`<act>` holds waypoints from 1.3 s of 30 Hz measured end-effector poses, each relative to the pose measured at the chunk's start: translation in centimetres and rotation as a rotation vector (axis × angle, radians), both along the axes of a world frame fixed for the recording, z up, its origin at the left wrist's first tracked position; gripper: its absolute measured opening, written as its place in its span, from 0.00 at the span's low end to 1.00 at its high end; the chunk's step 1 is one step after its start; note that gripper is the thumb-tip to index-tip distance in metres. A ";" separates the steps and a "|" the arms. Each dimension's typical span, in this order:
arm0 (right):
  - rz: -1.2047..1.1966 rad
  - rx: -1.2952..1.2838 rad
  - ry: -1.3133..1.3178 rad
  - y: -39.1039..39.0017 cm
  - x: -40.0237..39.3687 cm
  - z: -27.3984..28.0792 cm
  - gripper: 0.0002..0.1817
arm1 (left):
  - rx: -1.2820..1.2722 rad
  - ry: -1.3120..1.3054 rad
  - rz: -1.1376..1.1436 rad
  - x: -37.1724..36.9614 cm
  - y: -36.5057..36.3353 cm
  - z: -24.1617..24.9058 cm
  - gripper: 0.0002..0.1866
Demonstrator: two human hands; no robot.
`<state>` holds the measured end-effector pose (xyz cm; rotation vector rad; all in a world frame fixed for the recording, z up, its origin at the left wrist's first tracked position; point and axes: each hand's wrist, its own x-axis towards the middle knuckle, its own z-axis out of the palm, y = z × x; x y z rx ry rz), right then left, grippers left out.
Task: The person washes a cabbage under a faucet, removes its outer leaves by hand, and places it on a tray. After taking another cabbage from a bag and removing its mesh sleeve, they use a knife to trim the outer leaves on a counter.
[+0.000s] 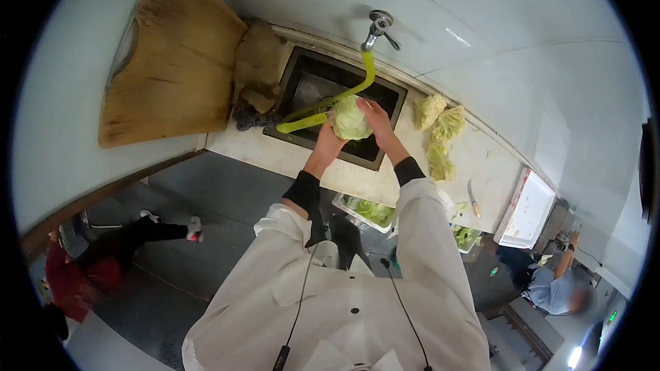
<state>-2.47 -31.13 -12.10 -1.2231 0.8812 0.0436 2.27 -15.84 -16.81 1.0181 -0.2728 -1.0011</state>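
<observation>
Both of my hands hold a pale green cabbage [350, 118] over the dark sink [306, 86]. My left hand [328, 139] cups it from below on the left. My right hand [377, 118] grips its right side. A yellow-green hose [323, 106] runs from the wall tap [378, 27] down to the cabbage's left side. My arms wear black cuffs and white sleeves.
A wooden cutting board [168, 62] leans on the wall at left, a rag [258, 62] beside it. Cabbage pieces [440, 130] and a knife [473, 198] lie on the counter [481, 165]. Trays of leaves [371, 211] sit below. A white box [529, 209] stands right. Other people are at lower left and lower right.
</observation>
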 end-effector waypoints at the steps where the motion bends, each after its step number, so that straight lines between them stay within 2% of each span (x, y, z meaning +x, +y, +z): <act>1: 0.013 -0.092 0.102 0.6 1.2 1.3 0.35 | -0.128 0.057 0.106 -0.2 -0.1 -2.1 0.29; 2: 0.027 -0.181 0.204 1.2 2.1 1.6 0.34 | -0.124 0.065 0.109 0.0 -0.2 -2.1 0.29; 3: 0.038 -0.307 0.261 1.2 2.4 -0.4 0.37 | -0.228 0.447 0.187 0.4 -0.6 -1.5 0.30; 4: 0.043 -0.303 0.275 1.5 2.8 -0.1 0.37 | -0.326 0.834 0.265 0.5 -0.7 -0.5 0.32; 5: 0.100 -0.364 0.273 2.1 3.2 0.3 0.37 | -0.138 0.753 0.311 0.8 -0.8 0.7 0.35; 7: 0.152 -0.473 0.309 2.9 3.7 1.0 0.35 | -0.167 0.763 0.307 1.0 -0.5 -0.4 0.34; 10: 0.194 -0.481 0.257 2.7 2.8 1.6 0.34 | -0.183 0.798 0.295 0.9 -0.7 -0.8 0.32; 11: 0.193 -0.484 0.260 2.4 2.1 0.3 0.34 | -0.194 0.784 0.288 1.1 -0.7 -0.7 0.31; 12: 0.164 -0.519 0.152 1.8 1.0 -2.2 0.30 | -0.206 0.769 0.282 1.3 -0.8 -0.7 0.31; 13: 0.137 -0.554 0.046 1.2 0.4 -2.5 0.26 | -0.211 0.773 0.280 1.3 -0.8 -0.9 0.31; 14: 0.136 -0.557 0.047 0.4 -0.4 -2.7 0.26 | -0.252 0.789 0.254 1.4 -0.7 -1.1 0.32; 16: 0.131 -1.027 -0.074 -0.6 -1.0 0.9 0.19 | -0.294 0.804 0.229 1.1 -0.5 -1.3 0.33; 18: -0.147 -1.124 -0.020 -1.3 0.5 7.0 0.14 | -0.307 0.858 0.219 0.1 0.1 -0.9 0.32; 20: -0.153 -1.228 -0.205 -3.1 3.0 12.1 0.16 | -0.322 0.868 0.219 -0.5 0.4 -1.1 0.32; 22: 0.096 -1.381 -0.067 -3.1 5.5 17.4 0.20 | -0.336 0.883 0.205 -1.4 0.4 -0.1 0.32; 23: 0.081 -1.387 -0.064 -3.1 6.6 18.3 0.20 | -0.277 0.879 0.210 -1.5 0.5 1.3 0.32; 25: 0.376 -1.520 0.193 -2.6 8.4 19.3 0.24 | -0.218 0.873 0.196 -2.2 0.8 2.4 0.32; 27: 0.420 -1.570 0.192 -1.7 9.0 19.8 0.26 | -0.188 0.651 0.128 -2.6 1.0 2.7 0.33; 28: 0.486 -1.611 0.190 -1.4 9.0 20.1 0.27 | -0.192 0.652 0.120 -3.0 1.1 3.1 0.33; 29: 0.476 -1.612 0.196 -1.3 8.8 20.5 0.27 | -0.169 0.608 0.100 -3.2 1.5 3.4 0.32; 31: 0.547 -1.279 0.198 -1.0 8.2 21.3 0.24 | -0.138 0.559 0.061 -3.4 1.8 3.8 0.32; 32: 0.529 -1.275 0.204 -0.9 7.0 20.7 0.24 | -0.168 0.569 0.046 -3.5 1.9 4.0 0.31; 34: 0.380 -1.241 -0.179 -0.5 2.4 17.5 0.24 | -0.198 0.575 0.011 -3.7 1.7 4.9 0.30; 37: 0.288 -0.931 -0.178 1.4 -7.6 12.1 0.31 | -0.226 0.610 0.062 -4.4 0.7 8.8 0.27; 38: 0.216 -0.798 -0.187 2.4 -10.5 10.9 0.34 | -0.208 0.538 -0.003 -4.6 0.6 10.0 0.28; 39: 0.200 -0.790 -0.180 3.7 -12.5 11.6 0.34 | -0.177 0.469 -0.071 -5.3 1.0 11.3 0.28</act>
